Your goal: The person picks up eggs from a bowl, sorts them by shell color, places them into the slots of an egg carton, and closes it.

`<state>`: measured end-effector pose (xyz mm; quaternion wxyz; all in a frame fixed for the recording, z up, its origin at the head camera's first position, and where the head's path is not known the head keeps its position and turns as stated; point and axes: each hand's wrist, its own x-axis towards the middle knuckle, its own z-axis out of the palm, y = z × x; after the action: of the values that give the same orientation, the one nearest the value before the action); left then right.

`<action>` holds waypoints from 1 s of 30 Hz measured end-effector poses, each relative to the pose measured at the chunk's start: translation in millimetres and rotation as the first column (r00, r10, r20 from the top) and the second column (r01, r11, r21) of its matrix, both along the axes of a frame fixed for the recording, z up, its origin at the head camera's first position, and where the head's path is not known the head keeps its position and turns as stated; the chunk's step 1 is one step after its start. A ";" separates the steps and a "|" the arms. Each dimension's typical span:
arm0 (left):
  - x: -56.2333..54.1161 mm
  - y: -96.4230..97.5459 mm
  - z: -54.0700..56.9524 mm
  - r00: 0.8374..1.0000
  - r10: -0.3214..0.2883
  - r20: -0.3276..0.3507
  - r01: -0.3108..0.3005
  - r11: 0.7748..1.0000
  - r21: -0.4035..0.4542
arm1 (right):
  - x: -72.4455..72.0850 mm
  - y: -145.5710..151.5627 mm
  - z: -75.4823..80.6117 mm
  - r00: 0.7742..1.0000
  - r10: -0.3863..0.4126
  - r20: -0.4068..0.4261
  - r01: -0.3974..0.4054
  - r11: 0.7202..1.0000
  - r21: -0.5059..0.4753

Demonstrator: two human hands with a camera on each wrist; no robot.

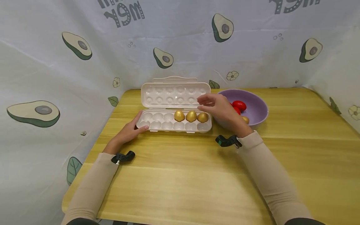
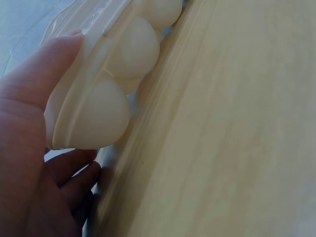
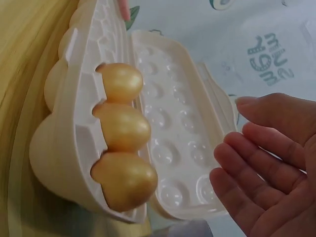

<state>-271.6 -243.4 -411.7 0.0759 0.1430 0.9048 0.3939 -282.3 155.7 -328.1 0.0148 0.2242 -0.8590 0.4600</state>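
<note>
A cream plastic egg box (image 1: 160,126) lies on the table with its lid (image 1: 175,89) folded back. Three golden eggs (image 1: 191,116) sit side by side at the right end of its back row. My left hand (image 1: 127,132) holds the box's left end, the thumb (image 2: 59,61) on the rim and the fingers (image 2: 79,180) round the end. Over the right end of the lid, my right hand (image 1: 217,107) hovers with fingers loosely bent and nothing in them. Behind that hand, a purple bowl (image 1: 257,109) holds red eggs (image 1: 239,105) and a golden egg (image 1: 245,119), partly hidden.
The wooden table (image 1: 174,178) stretches in front of the box and off to the right. A pale curtain (image 1: 185,37) printed with avocados hangs behind and to the left. Black wrist mounts (image 1: 226,141) stick out below both hands.
</note>
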 end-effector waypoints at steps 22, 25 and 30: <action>-1.2 0.8 1.1 1.000 0.004 0.016 -0.004 1.000 0.006 | 13.1 87.2 -1.5 0.991 -0.124 -0.044 0.130 0.979 0.156; -0.8 0.7 1.2 1.000 0.002 0.015 -0.002 1.000 0.002 | 12.1 95.0 1.1 0.989 -0.141 -0.035 0.145 0.972 0.184; -1.2 1.4 -0.5 1.000 0.001 0.009 -0.001 1.000 -0.001 | 12.4 104.7 3.2 0.990 -0.141 0.006 0.138 0.972 0.191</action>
<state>-272.7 -242.0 -412.2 0.0797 0.1407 0.9048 0.3940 -269.9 260.5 -325.0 0.0172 0.1591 -0.9127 0.3761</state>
